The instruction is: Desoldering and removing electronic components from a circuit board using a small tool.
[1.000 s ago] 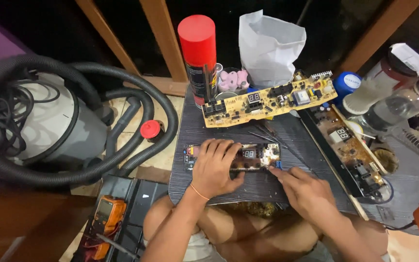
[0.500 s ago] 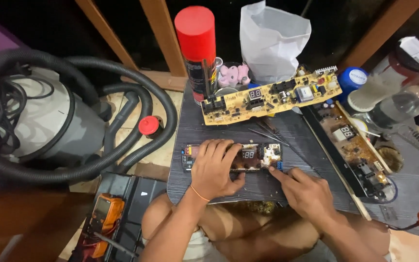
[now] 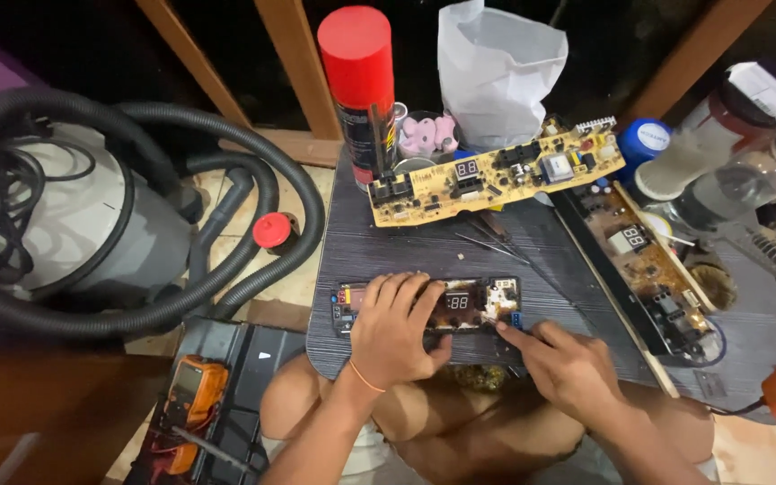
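White bag (image 3: pixel 498 63) upright behind yellow board (image 3: pixel 496 172), left hand (image 3: pixel 395 328) fingers spread flat on dark circuit board (image 3: pixel 460 304), right hand (image 3: pixel 560 364) forefinger pressing its right end

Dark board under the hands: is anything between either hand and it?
Nothing visible. The left hand lies flat on the dark board, fingers spread over its middle. The right hand has a fingertip at the board's right end.

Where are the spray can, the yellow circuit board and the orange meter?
spray can (image 3: pixel 358 54): head view, on its red cap.
yellow circuit board (image 3: pixel 496 171): head view, middle of the board's top face.
orange meter (image 3: pixel 192 388): head view, on its orange body, lower left by the knee.
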